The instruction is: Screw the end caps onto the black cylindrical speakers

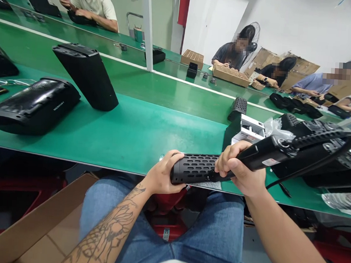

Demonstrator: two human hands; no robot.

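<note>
My left hand (pixel 163 174) is wrapped around the left end of a black housing with slotted vents (pixel 195 167), lying on its side at the table's front edge. In my right hand (pixel 246 174) is a black corded electric screwdriver (pixel 262 153), slanting down to the left. Its tip meets the right part of the housing, where my fingers cover the contact. From the screwdriver's rear, a thick black cable (pixel 322 138) loops off to the right. Under the housing, a piece of clear bubble wrap (pixel 209 184) partly shows.
Two large black casings (pixel 87 77) (pixel 36 103) stand and lie on the green table (pixel 139 133) at left. A white box (pixel 249 130) and several black parts (pixel 338 159) crowd the right. A cardboard box (pixel 43 222) is beside my left leg. Several people work across the line.
</note>
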